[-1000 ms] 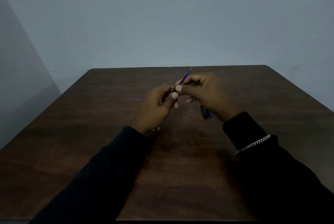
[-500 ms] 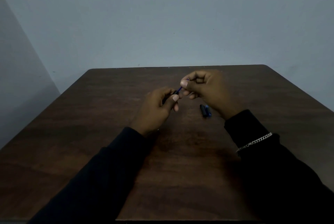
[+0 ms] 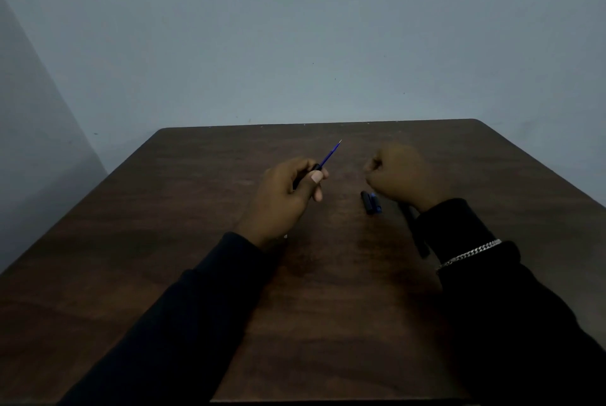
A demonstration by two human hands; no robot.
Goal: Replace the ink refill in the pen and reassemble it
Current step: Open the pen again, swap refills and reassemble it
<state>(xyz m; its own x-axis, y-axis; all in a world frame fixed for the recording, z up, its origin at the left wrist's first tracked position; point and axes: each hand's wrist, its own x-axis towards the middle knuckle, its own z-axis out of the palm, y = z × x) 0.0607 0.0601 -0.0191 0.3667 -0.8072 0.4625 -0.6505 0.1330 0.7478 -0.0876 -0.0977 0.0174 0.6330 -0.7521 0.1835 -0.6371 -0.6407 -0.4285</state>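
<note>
In the head view, the left hand [image 3: 284, 197] has its grip pinched round a black pen barrel [image 3: 315, 167]. The blue ink refill [image 3: 330, 154] sticks out of the barrel, slanting up and away with its tip in the air above the bench [image 3: 196, 208]. The right hand [image 3: 401, 176], apart from the refill, is blurred with its fingers curled; whether its grip pinches anything cannot be told. Just beside it, a black-and-blue pen piece [image 3: 370, 201] lies on the bench.

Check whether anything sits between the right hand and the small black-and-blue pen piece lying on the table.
Nothing visible does. The small black-and-blue pen piece lies on the brown wooden table just beside the right hand. The left hand, gripping the black pen barrel, is well aside.
</note>
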